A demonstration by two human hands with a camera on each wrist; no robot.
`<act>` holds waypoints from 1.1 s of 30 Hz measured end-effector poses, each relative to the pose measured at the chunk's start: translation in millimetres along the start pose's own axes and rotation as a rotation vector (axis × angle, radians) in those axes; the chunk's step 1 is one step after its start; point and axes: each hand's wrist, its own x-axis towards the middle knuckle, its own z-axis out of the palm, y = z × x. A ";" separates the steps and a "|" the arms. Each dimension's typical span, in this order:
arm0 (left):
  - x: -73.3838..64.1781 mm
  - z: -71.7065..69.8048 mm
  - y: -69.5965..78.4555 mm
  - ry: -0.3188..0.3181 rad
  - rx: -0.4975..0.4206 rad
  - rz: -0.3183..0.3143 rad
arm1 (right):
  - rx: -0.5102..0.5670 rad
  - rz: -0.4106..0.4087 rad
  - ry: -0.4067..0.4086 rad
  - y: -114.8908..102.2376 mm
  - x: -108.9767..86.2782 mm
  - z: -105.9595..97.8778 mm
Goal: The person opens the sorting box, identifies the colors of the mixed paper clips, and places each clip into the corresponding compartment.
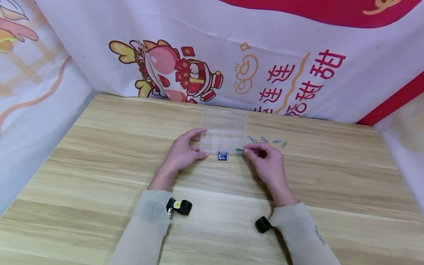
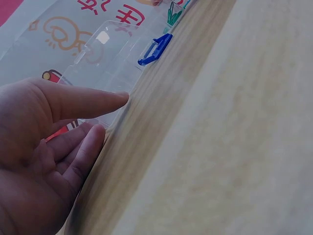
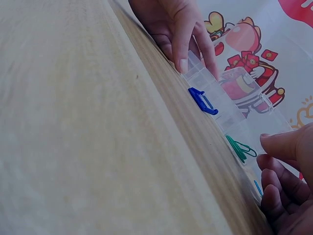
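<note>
A clear plastic compartment box (image 1: 216, 140) lies on the table with its lid (image 1: 224, 120) raised at the back and a blue latch (image 1: 222, 156) at its front. My left hand (image 1: 183, 150) holds the box's left end, thumb at the front corner and index finger near the hinge. At the front right compartment, my right hand (image 1: 267, 162) pinches the end of a green paper clip (image 3: 247, 149) between thumb and index finger. More green paper clips (image 3: 235, 148) lie in that compartment, beside the fingertips.
To the right of the box, several loose paper clips lie in a row, including a blue clip (image 1: 264, 140) and a green clip (image 1: 284, 144). Behind the wooden table (image 1: 212, 221) hangs a printed white cloth (image 1: 232, 36). Each sleeve carries a black wrist camera (image 1: 263, 224).
</note>
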 end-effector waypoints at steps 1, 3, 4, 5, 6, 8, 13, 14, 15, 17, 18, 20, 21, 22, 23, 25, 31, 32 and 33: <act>0.1 0.1 0.0 0.000 0.001 0.000 | -0.001 -0.002 0.000 0.0 -0.1 -0.1; 0.3 0.2 0.2 0.001 0.001 -0.002 | -0.001 -0.005 0.000 0.0 -0.1 -0.3; 0.2 0.4 0.3 0.001 0.001 -0.002 | -0.001 -0.006 0.000 0.2 -0.2 -0.4; 0.2 0.6 0.3 0.002 0.001 -0.003 | -0.001 -0.007 0.000 0.5 -0.2 -0.4; 0.1 0.9 0.4 0.002 -0.001 -0.004 | -0.001 -0.009 0.000 0.6 -0.2 -0.5; 0.1 1.2 0.5 0.003 -0.003 -0.003 | -0.001 -0.010 0.001 1.0 -0.1 -0.5; 0.0 0.9 0.7 0.003 0.003 0.001 | -0.004 -0.009 0.001 1.4 0.0 -0.4; 0.0 0.9 0.7 0.003 0.005 0.002 | -0.005 -0.008 0.002 1.3 0.0 -0.4; 0.0 0.8 0.6 0.004 0.006 0.002 | -0.006 -0.008 0.002 1.1 0.0 -0.3; -0.1 0.9 0.4 0.006 0.003 0.001 | -0.010 -0.007 0.002 0.5 0.0 -0.3; 0.0 1.1 0.2 0.006 0.001 0.001 | -0.010 -0.005 0.002 0.2 -0.1 -0.4; 0.0 1.1 0.0 0.007 -0.001 0.002 | -0.012 -0.002 0.002 -0.2 0.0 -0.4; -0.2 1.0 0.2 0.007 -0.001 0.002 | -0.012 0.000 0.001 -0.4 -0.1 -0.4; -0.2 1.1 0.1 0.008 -0.001 0.002 | -0.012 0.003 -0.001 -0.6 -0.1 -0.3; -0.3 0.9 0.1 0.009 0.000 0.004 | -0.012 0.005 -0.001 -0.4 0.0 -0.2; -0.4 0.7 -0.2 0.007 0.006 0.008 | -0.014 0.007 -0.003 -0.2 0.1 -0.1; -0.3 0.3 0.2 0.005 0.011 0.007 | -0.015 0.002 -0.009 0.4 0.2 -0.3; -0.3 0.3 0.6 0.005 0.010 0.004 | -0.014 0.002 -0.010 0.4 0.1 -0.4; -0.2 0.2 0.8 0.004 0.011 0.003 | -0.015 0.000 -0.010 0.4 -0.1 -0.6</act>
